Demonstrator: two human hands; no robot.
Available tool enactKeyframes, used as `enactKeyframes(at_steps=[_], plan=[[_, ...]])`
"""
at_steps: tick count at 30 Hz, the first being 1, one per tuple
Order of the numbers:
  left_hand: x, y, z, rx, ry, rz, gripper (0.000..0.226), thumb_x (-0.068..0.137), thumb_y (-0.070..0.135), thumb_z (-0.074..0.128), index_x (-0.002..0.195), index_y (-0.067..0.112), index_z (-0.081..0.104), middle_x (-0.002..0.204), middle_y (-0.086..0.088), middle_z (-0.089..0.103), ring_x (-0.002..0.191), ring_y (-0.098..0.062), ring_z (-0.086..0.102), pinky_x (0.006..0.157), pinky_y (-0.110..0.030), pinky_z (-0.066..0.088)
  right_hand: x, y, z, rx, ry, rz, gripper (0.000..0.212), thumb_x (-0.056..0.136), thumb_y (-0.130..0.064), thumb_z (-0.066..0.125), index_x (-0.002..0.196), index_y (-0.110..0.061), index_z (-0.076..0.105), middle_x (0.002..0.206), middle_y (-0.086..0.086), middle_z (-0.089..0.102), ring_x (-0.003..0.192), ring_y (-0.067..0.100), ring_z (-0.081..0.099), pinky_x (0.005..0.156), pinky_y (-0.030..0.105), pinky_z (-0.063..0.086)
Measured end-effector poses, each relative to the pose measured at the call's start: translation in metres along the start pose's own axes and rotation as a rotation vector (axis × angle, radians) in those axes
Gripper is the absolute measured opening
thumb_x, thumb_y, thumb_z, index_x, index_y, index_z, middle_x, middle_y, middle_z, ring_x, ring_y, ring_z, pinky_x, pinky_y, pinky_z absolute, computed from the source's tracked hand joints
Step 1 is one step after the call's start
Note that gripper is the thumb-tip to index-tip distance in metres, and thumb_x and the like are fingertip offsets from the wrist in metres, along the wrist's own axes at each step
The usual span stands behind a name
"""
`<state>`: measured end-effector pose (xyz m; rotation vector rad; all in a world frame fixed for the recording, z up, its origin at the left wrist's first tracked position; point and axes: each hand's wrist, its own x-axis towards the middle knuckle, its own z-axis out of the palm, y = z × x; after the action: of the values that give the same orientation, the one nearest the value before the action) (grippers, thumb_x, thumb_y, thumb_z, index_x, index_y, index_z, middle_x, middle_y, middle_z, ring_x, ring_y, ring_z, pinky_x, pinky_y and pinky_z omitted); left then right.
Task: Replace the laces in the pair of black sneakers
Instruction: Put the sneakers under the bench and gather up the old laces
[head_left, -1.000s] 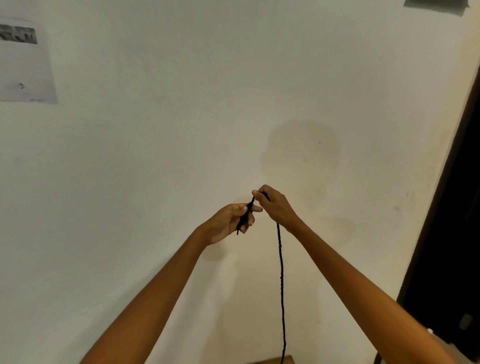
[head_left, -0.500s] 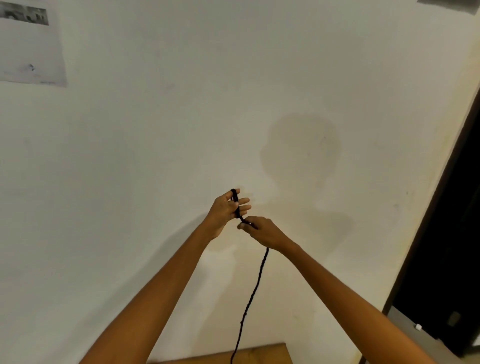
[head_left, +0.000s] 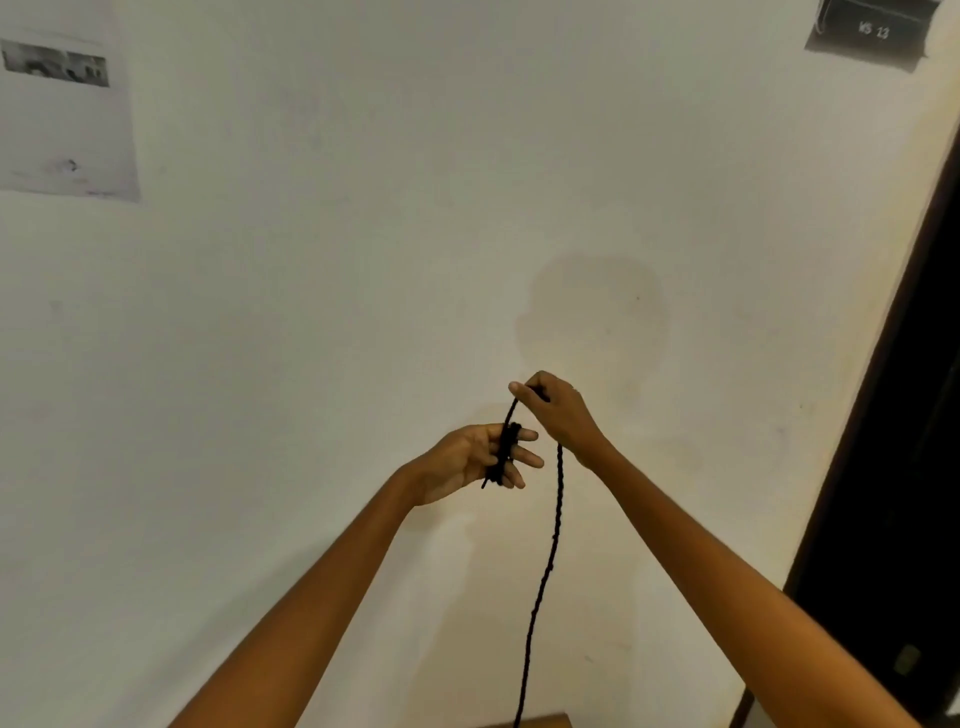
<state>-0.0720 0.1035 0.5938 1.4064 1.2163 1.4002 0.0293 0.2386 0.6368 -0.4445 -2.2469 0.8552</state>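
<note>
A long black lace (head_left: 550, 561) hangs down in front of a white wall. Several turns of it are wound around the spread fingers of my left hand (head_left: 475, 457), which is held palm up at mid-frame. My right hand (head_left: 558, 413) is just above and to the right, pinching the lace between thumb and fingers. From that pinch a short stretch runs down to the coil on my left fingers, and the long free part drops past the lower edge of the frame. The black sneakers are out of sight.
A wooden surface (head_left: 540, 721) peeks in at the bottom edge under the hanging lace. A dark doorway (head_left: 893, 467) fills the right side. A paper sheet (head_left: 62, 114) hangs on the wall at upper left and a dark label (head_left: 872, 31) at upper right.
My right hand has risen from below my left hand to above it, carrying the lace up and over the left fingers. The left hand stayed near the same spot with more lace on it.
</note>
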Motion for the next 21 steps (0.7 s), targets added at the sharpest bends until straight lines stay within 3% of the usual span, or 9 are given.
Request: enactKeyframes(at_steps=[3, 7, 10, 13, 15, 17, 21], plan=[[-0.001, 0.004, -0.004, -0.260, 0.020, 0.074, 0.042, 0.088, 0.012, 0.041, 0.127, 0.002, 0.051, 0.113, -0.016, 0.065, 0.086, -0.027, 0.065, 0.082, -0.034, 0.052, -0.013, 0.021, 0.014, 0.056, -0.076, 0.092, 0.026, 0.097, -0.031, 0.049, 0.081, -0.010, 0.050, 0.067, -0.004, 0.047, 0.060, 0.009, 0.041, 0.056, 0.021, 0.031], [0.005, -0.004, -0.013, -0.504, 0.221, 0.133, 0.047, 0.099, 0.031, 0.027, 0.131, 0.002, 0.046, 0.130, -0.018, 0.055, 0.108, -0.032, 0.061, 0.093, -0.039, 0.050, -0.043, 0.036, 0.036, -0.028, -0.267, 0.125, 0.025, 0.102, -0.028, 0.038, 0.093, -0.014, 0.057, 0.068, -0.008, 0.047, 0.055, 0.001, 0.041, 0.049, 0.009, 0.032], [0.007, -0.016, -0.019, -0.468, 0.353, 0.100, 0.052, 0.100, 0.040, 0.026, 0.133, 0.004, 0.044, 0.134, -0.017, 0.053, 0.117, -0.035, 0.055, 0.098, -0.040, 0.045, -0.054, 0.035, 0.045, -0.066, -0.395, 0.074, 0.024, 0.101, -0.032, 0.041, 0.100, -0.017, 0.060, 0.070, -0.009, 0.048, 0.059, 0.002, 0.043, 0.053, 0.008, 0.033], [0.006, -0.023, -0.021, -0.333, 0.412, 0.052, 0.050, 0.101, 0.040, 0.025, 0.133, 0.008, 0.045, 0.136, -0.014, 0.052, 0.117, -0.030, 0.056, 0.100, -0.039, 0.044, -0.053, 0.025, 0.036, -0.111, -0.444, -0.046, 0.018, 0.094, -0.037, 0.055, 0.095, -0.021, 0.064, 0.072, -0.012, 0.054, 0.064, 0.004, 0.045, 0.064, 0.019, 0.036], [0.002, -0.023, -0.018, -0.210, 0.394, 0.007, 0.050, 0.101, 0.042, 0.023, 0.133, 0.011, 0.046, 0.132, -0.010, 0.056, 0.114, -0.024, 0.058, 0.098, -0.035, 0.046, -0.046, 0.010, 0.022, -0.139, -0.487, -0.126, 0.007, 0.090, -0.033, 0.063, 0.084, -0.028, 0.064, 0.065, -0.016, 0.055, 0.056, 0.000, 0.042, 0.059, 0.013, 0.033], [-0.003, -0.021, -0.014, -0.100, 0.357, -0.033, 0.052, 0.101, 0.043, 0.021, 0.133, 0.012, 0.048, 0.124, -0.006, 0.062, 0.110, -0.020, 0.061, 0.095, -0.030, 0.048, -0.037, -0.006, 0.006, -0.120, -0.457, -0.154, 0.013, 0.088, -0.030, 0.067, 0.075, -0.030, 0.062, 0.063, -0.013, 0.052, 0.053, -0.003, 0.043, 0.055, 0.011, 0.032], [-0.012, -0.013, -0.008, -0.048, 0.223, -0.114, 0.061, 0.100, 0.047, 0.013, 0.123, 0.011, 0.056, 0.119, -0.012, 0.065, 0.107, -0.027, 0.064, 0.093, -0.031, 0.049, -0.020, -0.019, -0.018, 0.059, -0.312, -0.102, 0.018, 0.090, -0.028, 0.064, 0.078, -0.014, 0.062, 0.061, -0.012, 0.053, 0.052, -0.003, 0.045, 0.054, 0.011, 0.035]])
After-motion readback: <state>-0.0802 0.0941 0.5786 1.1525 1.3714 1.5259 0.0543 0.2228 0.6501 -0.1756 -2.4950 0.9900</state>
